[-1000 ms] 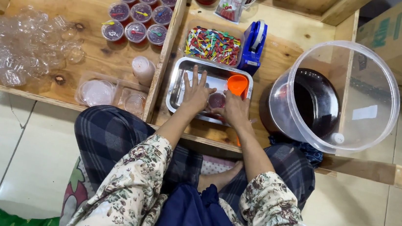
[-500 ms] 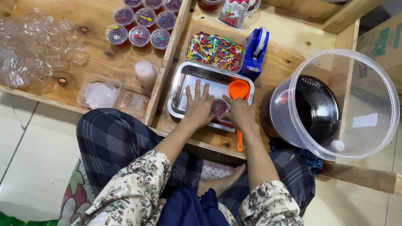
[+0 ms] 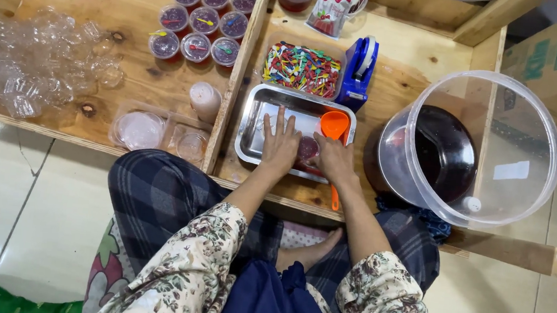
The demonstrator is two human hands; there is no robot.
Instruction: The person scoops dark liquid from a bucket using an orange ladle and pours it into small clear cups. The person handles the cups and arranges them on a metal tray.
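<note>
Item: small cup [image 3: 308, 148] of dark red filling, set in a steel tray [image 3: 254, 123] on the wooden table [image 3: 394, 86]. The cup is flanked by both hands: the left hand [image 3: 280, 146] is laid flat with fingers spread, touching the cup's left side; the right hand [image 3: 334, 160] is curled against its right side, grip not clearly shown. An orange scoop [image 3: 334, 124] is rested at the tray's right edge, just beside the right hand. Adjacent: a box of coloured picks [image 3: 302, 68], a blue tape dispenser [image 3: 360, 66], filled cups [image 3: 199, 23], a large clear bucket [image 3: 495, 102] of dark liquid. Handling note: the cup is best kept level and pressed evenly from both sides, over the tray, so spills are caught.
</note>
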